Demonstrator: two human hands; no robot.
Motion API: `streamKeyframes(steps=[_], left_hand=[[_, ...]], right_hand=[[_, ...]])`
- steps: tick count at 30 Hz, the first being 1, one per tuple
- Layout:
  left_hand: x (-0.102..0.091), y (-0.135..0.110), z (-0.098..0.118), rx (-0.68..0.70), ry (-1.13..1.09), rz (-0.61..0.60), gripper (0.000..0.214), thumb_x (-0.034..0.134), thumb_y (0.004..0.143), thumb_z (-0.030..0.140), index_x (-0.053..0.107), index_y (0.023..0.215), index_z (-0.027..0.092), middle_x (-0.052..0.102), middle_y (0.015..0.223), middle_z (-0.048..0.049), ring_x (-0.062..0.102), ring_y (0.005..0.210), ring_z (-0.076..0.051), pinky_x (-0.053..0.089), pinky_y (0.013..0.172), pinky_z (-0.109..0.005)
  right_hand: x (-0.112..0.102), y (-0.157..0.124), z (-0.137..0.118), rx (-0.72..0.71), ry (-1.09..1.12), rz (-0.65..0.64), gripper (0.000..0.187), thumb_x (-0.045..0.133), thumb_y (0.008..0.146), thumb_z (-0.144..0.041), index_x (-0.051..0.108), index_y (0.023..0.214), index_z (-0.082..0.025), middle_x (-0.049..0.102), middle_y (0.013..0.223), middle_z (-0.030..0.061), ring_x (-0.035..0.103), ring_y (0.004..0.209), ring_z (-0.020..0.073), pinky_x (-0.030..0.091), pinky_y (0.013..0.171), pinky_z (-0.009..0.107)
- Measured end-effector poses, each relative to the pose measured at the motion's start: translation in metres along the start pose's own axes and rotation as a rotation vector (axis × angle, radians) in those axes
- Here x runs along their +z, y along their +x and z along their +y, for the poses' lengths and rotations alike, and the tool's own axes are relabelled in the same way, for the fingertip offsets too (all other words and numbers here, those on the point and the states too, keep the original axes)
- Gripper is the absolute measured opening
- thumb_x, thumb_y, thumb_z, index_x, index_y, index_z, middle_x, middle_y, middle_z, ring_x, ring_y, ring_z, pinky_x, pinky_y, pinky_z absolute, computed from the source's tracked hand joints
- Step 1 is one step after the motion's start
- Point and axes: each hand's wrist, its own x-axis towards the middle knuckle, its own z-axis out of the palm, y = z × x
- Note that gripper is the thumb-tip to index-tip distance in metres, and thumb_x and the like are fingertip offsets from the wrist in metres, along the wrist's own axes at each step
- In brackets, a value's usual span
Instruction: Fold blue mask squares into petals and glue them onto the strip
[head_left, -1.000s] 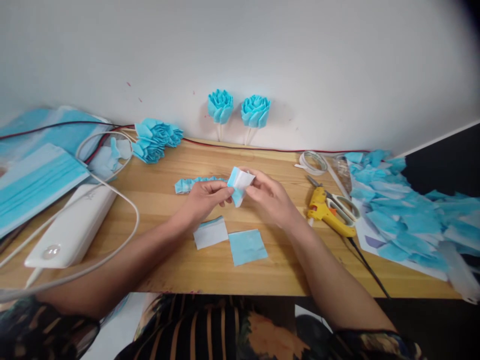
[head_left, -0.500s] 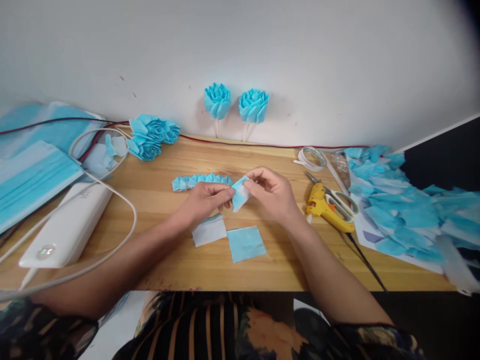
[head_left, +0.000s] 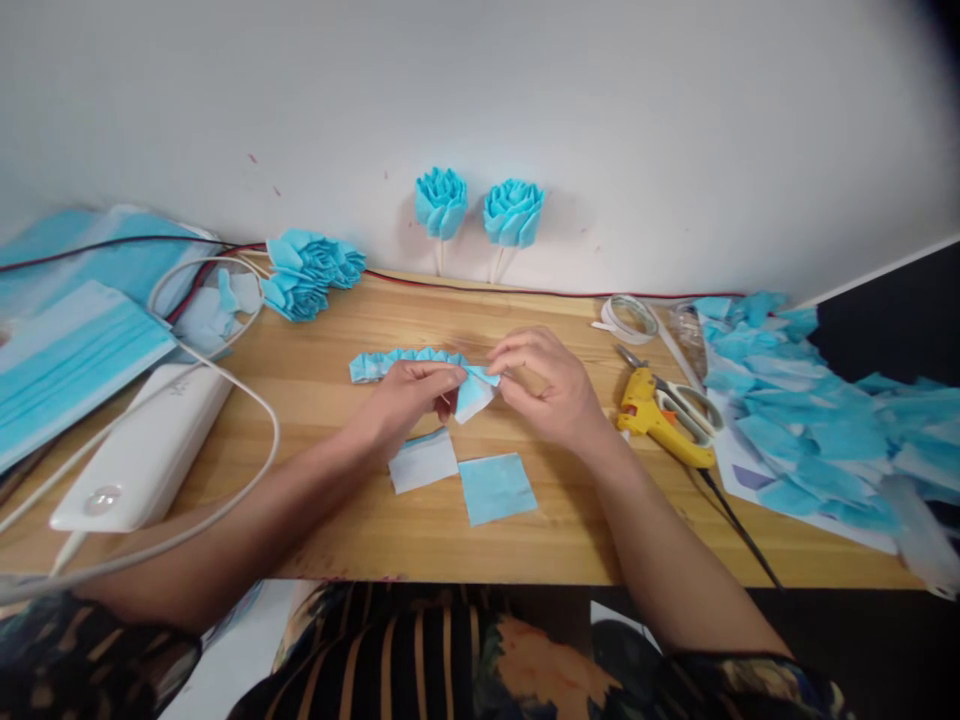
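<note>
My left hand (head_left: 409,395) and my right hand (head_left: 546,385) meet over the middle of the wooden table (head_left: 420,520), both pinching one small folded blue-and-white square of mask fabric (head_left: 474,392). Just behind the left hand lies a strip of folded blue pieces (head_left: 397,362). In front of the hands lie a white square (head_left: 422,461) and a blue square (head_left: 497,488), flat on the wood.
Two blue fabric roses (head_left: 441,203) (head_left: 513,213) lean on the wall, more roses (head_left: 311,272) lie left. A yellow glue gun (head_left: 660,422), scissors (head_left: 686,405) and blue scraps (head_left: 795,400) fill the right. Masks (head_left: 67,355), a white box (head_left: 146,445) and cable (head_left: 251,405) sit left.
The piece between my fingers has been folded smaller and lowered toward the table. Both hands stayed close together at the centre.
</note>
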Motion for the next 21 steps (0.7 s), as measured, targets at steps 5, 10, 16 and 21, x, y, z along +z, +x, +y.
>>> streamKeyframes(steps=[5,10,16,21], left_hand=[[0.0,-0.001,0.003,0.021,0.049,-0.013,0.035,0.065,0.085,0.038,0.061,0.057,0.016,0.057,0.055,0.0017,0.05,0.056,-0.01,0.04,0.059,-0.025],[0.001,0.001,0.0,0.008,0.008,0.002,0.034,0.066,0.084,0.043,0.062,0.062,0.016,0.056,0.058,0.0019,0.05,0.056,-0.011,0.04,0.059,-0.025],[0.001,0.0,0.003,0.022,0.06,0.013,0.033,0.064,0.083,0.038,0.061,0.058,0.017,0.058,0.056,0.0014,0.05,0.055,-0.011,0.04,0.059,-0.026],[0.004,-0.004,0.012,0.022,0.161,0.039,0.034,0.062,0.081,0.033,0.057,0.051,0.017,0.054,0.051,0.0027,0.047,0.054,-0.01,0.036,0.059,-0.026]], right_hand=[[0.0,-0.001,0.001,-0.04,-0.071,-0.019,0.016,0.059,0.087,-0.011,0.064,0.091,-0.026,0.071,0.098,0.0037,0.066,0.092,0.0203,0.051,0.085,0.039],[0.0,0.0,0.001,-0.066,-0.074,-0.018,0.016,0.06,0.087,-0.01,0.064,0.091,-0.025,0.072,0.098,0.0046,0.066,0.092,0.0202,0.052,0.085,0.039],[0.0,0.0,0.0,-0.055,-0.063,-0.012,0.015,0.058,0.088,-0.011,0.064,0.092,-0.026,0.072,0.097,0.0041,0.067,0.091,0.02,0.053,0.083,0.04],[0.001,0.0,-0.002,-0.065,-0.022,0.002,0.015,0.06,0.088,-0.012,0.064,0.093,-0.026,0.073,0.098,0.0036,0.067,0.092,0.0197,0.053,0.086,0.041]])
